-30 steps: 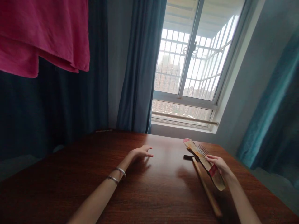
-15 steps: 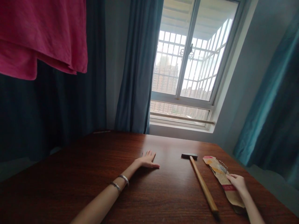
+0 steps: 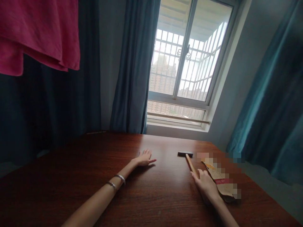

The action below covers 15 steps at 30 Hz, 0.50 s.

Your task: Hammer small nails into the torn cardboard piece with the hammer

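Note:
My left hand [image 3: 143,158] is spread on the brown tabletop, palm down, holding nothing, with two bracelets on the forearm behind it. A hammer [image 3: 188,158] with a dark metal head and a wooden handle lies to the right, its head toward the window. My right hand [image 3: 206,183] is closed around the middle of its handle, and the lower handle is hidden beneath the hand and forearm. Just right of that hand is a flattened tan paper packet [image 3: 223,186] with a red band, partly blurred into blocks.
The wooden table [image 3: 151,201] runs up to the wall below a barred window [image 3: 182,63]. Blue curtains [image 3: 131,72] hang on the left and on the right. A pink cloth [image 3: 47,34] hangs at the upper left, above the table.
My right hand has left the spiky nails by the packet, moved left and taken hold of the hammer handle. The left hand stays flat. The whole view has shifted slightly.

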{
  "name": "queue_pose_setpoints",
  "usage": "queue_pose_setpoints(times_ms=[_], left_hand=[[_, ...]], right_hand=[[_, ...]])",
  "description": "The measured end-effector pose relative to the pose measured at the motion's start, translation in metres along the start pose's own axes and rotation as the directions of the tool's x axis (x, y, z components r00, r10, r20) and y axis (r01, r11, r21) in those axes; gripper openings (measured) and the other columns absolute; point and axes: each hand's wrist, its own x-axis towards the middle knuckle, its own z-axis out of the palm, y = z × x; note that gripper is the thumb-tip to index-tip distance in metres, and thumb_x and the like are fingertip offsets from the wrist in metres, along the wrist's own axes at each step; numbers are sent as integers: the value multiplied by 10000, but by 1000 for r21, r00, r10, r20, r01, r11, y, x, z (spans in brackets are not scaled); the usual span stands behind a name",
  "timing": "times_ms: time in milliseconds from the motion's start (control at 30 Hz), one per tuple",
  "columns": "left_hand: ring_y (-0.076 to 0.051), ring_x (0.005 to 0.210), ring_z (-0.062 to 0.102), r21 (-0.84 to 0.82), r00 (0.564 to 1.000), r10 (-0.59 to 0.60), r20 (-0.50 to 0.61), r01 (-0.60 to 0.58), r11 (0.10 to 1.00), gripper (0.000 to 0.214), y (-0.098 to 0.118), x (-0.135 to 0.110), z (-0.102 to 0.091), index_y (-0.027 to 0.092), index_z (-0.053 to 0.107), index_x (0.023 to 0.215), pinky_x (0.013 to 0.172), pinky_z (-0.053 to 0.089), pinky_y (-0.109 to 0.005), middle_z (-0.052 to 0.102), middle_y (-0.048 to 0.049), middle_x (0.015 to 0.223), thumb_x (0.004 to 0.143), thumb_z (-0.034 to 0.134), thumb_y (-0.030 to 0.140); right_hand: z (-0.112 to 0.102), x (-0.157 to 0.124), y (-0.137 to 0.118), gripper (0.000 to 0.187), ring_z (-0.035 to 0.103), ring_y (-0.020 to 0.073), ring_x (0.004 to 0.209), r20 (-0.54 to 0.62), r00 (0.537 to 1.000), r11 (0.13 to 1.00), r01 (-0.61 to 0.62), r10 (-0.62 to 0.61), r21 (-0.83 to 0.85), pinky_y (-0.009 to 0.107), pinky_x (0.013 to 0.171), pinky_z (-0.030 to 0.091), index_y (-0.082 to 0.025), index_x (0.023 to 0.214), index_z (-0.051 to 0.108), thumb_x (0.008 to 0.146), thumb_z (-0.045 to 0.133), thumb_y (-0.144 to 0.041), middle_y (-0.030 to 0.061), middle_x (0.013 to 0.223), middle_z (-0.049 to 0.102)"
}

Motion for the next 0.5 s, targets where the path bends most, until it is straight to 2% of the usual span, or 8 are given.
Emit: queue_pose_setpoints(times_ms=[67,133,267,400,500], left_hand=[[-361,1351,147,-38,995,-39,-97,35,999,832,5,0,0,138,206,1421,1032,124,-588,203,-215,1463,789,342,661],[-346,1313,254,-76,976,-42,-212,26,997,725,13,-1,-1,129,303,1384,1032,203,-534,321,-215,1411,816,386,572],[-293,1192,416,-163,926,44,-375,-113,980,508,33,-9,-8,92,491,1239,1015,299,-429,504,-191,1257,844,400,399],[-264,1139,454,-264,916,97,-390,-212,941,417,51,-16,-14,137,579,1115,1009,334,-386,567,-136,1171,832,414,396],[-246,1066,522,-451,952,32,-304,-173,876,420,62,-17,-11,157,578,1096,938,416,-352,581,-125,1150,832,409,437]], right_hand=[[6,-5,-21,491,614,287,919,-4,1000,998,14,-15,-61,365,744,466,-141,1028,579,840,359,-537,161,997,579],[8,-4,-32,393,626,281,891,-2,1000,995,-3,3,-95,354,713,468,-132,1005,574,866,362,-432,158,981,578],[4,2,-40,338,639,265,872,53,998,996,-35,39,-85,346,709,464,-128,987,579,895,299,-294,143,944,591],[-5,-3,-54,367,640,263,867,58,998,1000,3,-1,-21,345,685,463,-147,1054,560,908,269,-317,142,959,594],[-13,-12,-80,370,642,244,842,44,998,999,40,-41,33,331,669,459,-169,1093,538,916,262,-341,129,952,601]])
